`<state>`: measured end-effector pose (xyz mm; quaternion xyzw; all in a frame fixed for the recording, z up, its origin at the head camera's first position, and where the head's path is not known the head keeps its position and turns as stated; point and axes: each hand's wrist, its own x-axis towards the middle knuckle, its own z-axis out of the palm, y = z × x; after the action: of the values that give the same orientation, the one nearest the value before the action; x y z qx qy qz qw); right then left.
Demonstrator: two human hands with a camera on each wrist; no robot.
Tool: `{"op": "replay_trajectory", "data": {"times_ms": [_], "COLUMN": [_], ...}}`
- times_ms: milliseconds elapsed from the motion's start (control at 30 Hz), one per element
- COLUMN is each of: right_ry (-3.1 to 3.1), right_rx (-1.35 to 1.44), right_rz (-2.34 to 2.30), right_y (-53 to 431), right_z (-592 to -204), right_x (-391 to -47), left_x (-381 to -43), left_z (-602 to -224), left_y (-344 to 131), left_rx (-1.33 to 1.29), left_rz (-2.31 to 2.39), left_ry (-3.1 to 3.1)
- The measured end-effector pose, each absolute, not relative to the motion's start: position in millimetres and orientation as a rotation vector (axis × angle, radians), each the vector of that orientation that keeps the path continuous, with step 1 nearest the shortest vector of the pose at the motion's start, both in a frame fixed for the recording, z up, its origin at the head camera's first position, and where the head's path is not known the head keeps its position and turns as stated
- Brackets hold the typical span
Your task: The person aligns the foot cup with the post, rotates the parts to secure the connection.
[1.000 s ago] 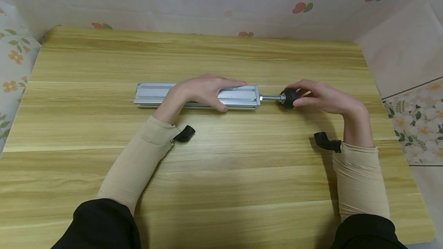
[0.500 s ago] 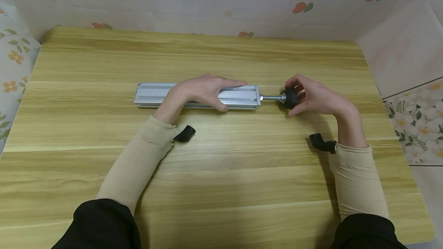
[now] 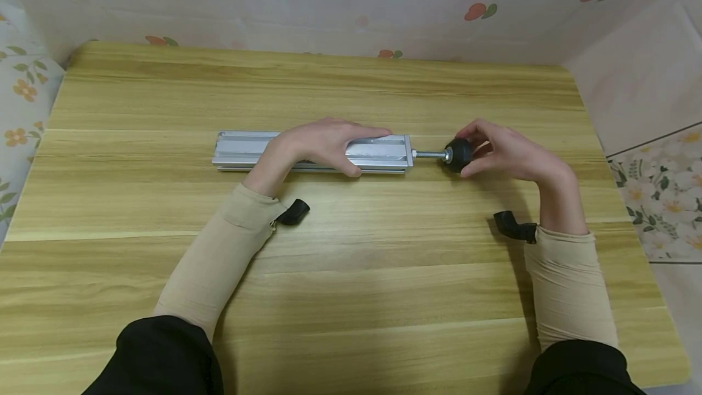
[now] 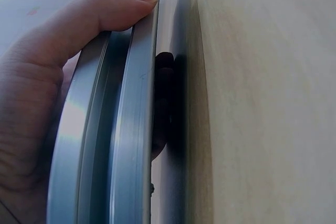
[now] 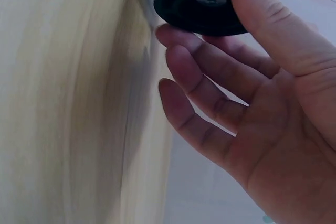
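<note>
An aluminium extrusion profile point(image 3: 378, 152) lies lengthwise across the middle of the table. My left hand point(image 3: 323, 142) grips it from above, and in the left wrist view the thumb point(image 4: 126, 11) presses on its grooved side. From the plate on the profile's right end sticks a threaded rod point(image 3: 430, 155) with a nut at the plate. The rod carries a black round levelling foot point(image 3: 458, 155). My right hand point(image 3: 512, 154) pinches this foot between thumb and fingertips. In the right wrist view the foot's flat underside point(image 5: 202, 11) shows, while the other fingers point(image 5: 191, 106) stay loosely bent below it.
A wood-grain table point(image 3: 351, 297) carries everything. A patterned curtain point(image 3: 340, 11) hangs along its back edge. Black curved camera mounts point(image 3: 293, 212) stick out from both beige sleeves point(image 3: 219, 267).
The right fingers have spread around the foot, then drawn in on it again, with the wrist shifting left and slightly back. The left hand and profile have stayed in place.
</note>
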<state>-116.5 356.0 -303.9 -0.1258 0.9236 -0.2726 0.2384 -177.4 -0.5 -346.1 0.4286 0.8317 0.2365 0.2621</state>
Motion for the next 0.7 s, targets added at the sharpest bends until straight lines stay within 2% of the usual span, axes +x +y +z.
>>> {"op": "replay_trajectory", "data": {"times_ms": [233,700], "right_ry": [2.541,2.448], "right_rx": [-0.405,-0.380], "right_rz": [-0.639,-0.721], "right_y": [362.8,363.7], "right_z": [-303.8,-302.3], "right_x": [-115.8,-115.5], "left_x": [-177.6,-177.4], "left_z": [-346.7,-346.9], "left_y": [-0.2,0.1], "left_rx": [1.167,1.164], "left_rz": [0.650,0.637], "left_ry": [2.237,2.245]}}
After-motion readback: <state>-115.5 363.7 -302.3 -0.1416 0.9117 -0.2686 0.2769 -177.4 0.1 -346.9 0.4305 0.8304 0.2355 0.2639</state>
